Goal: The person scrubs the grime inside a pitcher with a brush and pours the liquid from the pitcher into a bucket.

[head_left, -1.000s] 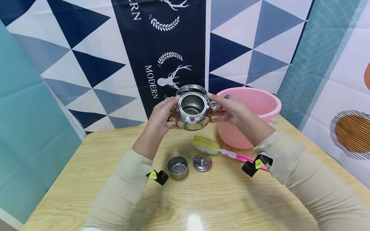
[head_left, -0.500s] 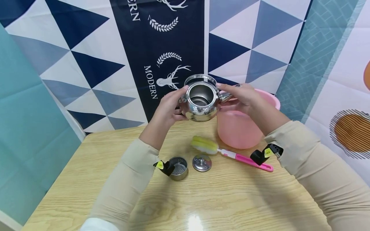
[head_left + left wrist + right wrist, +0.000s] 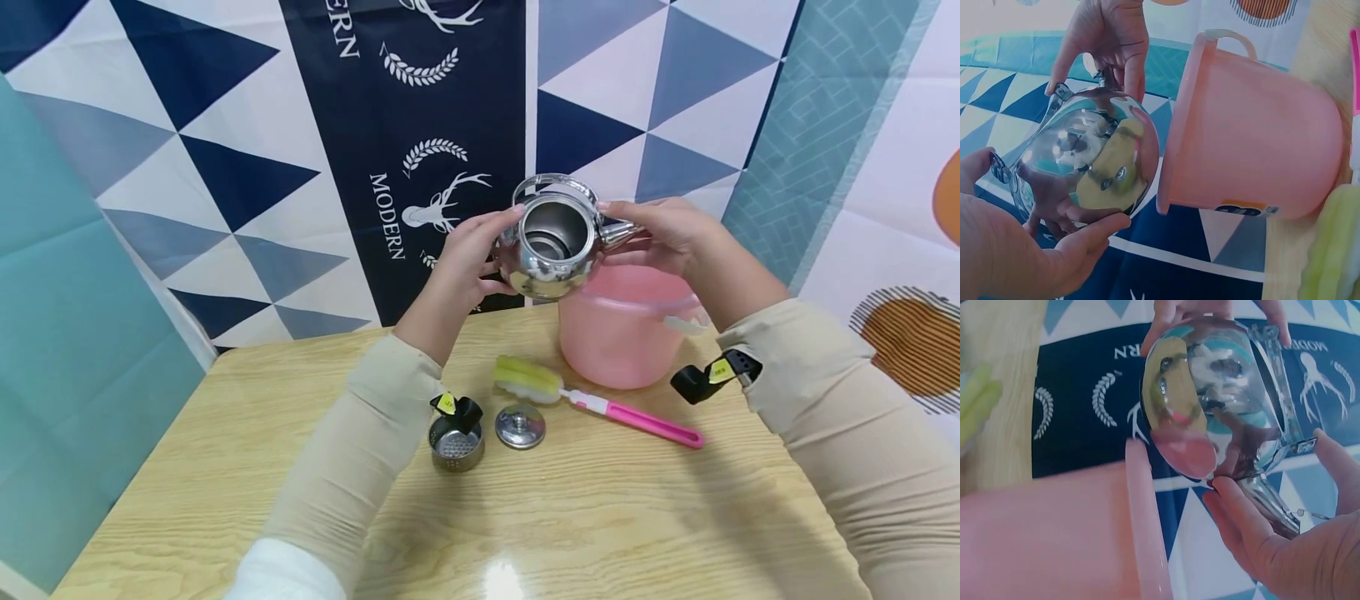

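Observation:
A shiny steel teapot (image 3: 546, 271) with no lid on it is held up in the air by both hands, its round opening tilted toward the head camera. The left hand (image 3: 476, 254) grips one side, thumb at the handle joint and fingers under the belly. On the other side the right hand (image 3: 667, 236) holds it around the spout (image 3: 1266, 500), thumb at the opposite handle joint. The hoop handle leans back behind the opening. Below on the table lie a round steel lid (image 3: 520, 427) and a perforated steel strainer cup (image 3: 456, 450), partly covered by the left wrist camera.
A pink bucket (image 3: 622, 333) stands at the back right, right under the teapot and right hand. In front of it lies a yellow sponge brush (image 3: 528, 379) with a pink handle (image 3: 652, 423). Patterned cloth walls (image 3: 247, 167) close off the wooden table (image 3: 285, 400) behind.
Both hands have carried the teapot up and to the right, so that it now overlaps the bucket's near-left rim. The lid, strainer cup and brush have stayed in place.

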Tool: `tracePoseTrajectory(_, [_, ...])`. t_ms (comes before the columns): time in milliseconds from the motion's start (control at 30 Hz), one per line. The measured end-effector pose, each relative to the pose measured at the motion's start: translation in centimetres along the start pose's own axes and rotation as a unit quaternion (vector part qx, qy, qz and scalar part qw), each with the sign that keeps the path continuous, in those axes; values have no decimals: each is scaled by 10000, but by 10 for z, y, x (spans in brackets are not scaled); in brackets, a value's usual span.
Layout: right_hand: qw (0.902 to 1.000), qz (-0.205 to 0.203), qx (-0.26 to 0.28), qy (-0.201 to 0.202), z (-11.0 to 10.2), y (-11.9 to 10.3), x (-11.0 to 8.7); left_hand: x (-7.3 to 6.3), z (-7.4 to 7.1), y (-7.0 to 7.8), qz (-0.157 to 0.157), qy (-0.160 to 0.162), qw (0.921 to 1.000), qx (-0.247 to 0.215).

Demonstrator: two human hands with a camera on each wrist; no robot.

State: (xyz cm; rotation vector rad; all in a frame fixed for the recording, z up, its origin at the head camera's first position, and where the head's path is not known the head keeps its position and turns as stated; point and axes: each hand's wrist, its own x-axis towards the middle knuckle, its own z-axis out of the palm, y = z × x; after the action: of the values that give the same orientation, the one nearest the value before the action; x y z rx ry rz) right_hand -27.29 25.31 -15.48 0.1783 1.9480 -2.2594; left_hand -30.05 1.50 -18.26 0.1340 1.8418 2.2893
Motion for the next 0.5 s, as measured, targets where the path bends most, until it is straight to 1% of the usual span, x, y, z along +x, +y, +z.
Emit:
tracePoseTrajectory(267, [9998, 55, 206, -44, -16, -10, 5, 5, 11, 1, 253, 77, 9994, 233])
tracePoseTrajectory(500, [9985, 435, 295, -124, -29, -22, 8, 13, 21, 1, 568, 59, 9980, 280])
